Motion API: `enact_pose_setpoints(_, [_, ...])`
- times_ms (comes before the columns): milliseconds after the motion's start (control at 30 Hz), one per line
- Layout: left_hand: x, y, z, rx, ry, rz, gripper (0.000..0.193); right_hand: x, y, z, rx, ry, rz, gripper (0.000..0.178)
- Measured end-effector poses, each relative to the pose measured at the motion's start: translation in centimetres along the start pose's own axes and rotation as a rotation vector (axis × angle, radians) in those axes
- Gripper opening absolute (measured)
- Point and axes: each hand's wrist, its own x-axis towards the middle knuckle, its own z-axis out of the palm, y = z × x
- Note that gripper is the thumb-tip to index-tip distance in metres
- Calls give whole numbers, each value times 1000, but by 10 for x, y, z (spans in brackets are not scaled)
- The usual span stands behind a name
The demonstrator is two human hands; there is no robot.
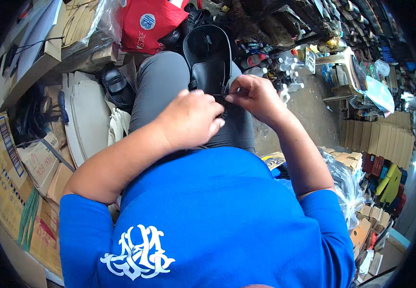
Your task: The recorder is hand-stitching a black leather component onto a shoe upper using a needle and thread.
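Note:
A black sandal (210, 53) rests on my lap between my grey-trousered thighs, its broad footbed turned away from me. Over its near end, both hands work close together. My right hand (261, 99) pinches a thin dark thread between thumb and fingertips, at the right edge of the sandal. That line runs leftward to my left hand (187, 120), whose fingers are curled and closed against the near left side of the sandal. What exactly the left fingertips grip is hidden by the hand. The nearest part of the sandal is partly covered by my hands.
Another black sandal (115, 84) lies left of my knee beside cardboard pieces (87, 110). A red bag (149, 24) sits ahead. Several plastic bottles (289, 67) stand at right, near a plastic chair (343, 72). Boxes (6, 158) crowd the left side.

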Motion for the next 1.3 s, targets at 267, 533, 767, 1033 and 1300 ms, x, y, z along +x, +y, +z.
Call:
enact_pose_setpoints(267, [22, -23, 10, -96, 359, -56, 18, -9, 6, -16, -24, 99, -21, 17])
enact_pose_setpoints(533, [26, -23, 17, -124, 353, -63, 17, 1, 6, 2, 30, 23, -10, 18])
enact_pose_setpoints(767, [27, -26, 13, -12, 236, -140, 13, 13, -13, 4, -165, 234, -100, 37])
enact_pose_setpoints(1033, [-16, -18, -8, 340, 184, 3, 7, 18, 11, 5, -230, 60, 65, 28])
enact_pose_setpoints(1300, [-64, -34, -60, -451, 513, -211, 1, 16, 34, 1, 134, 7, 139, 29])
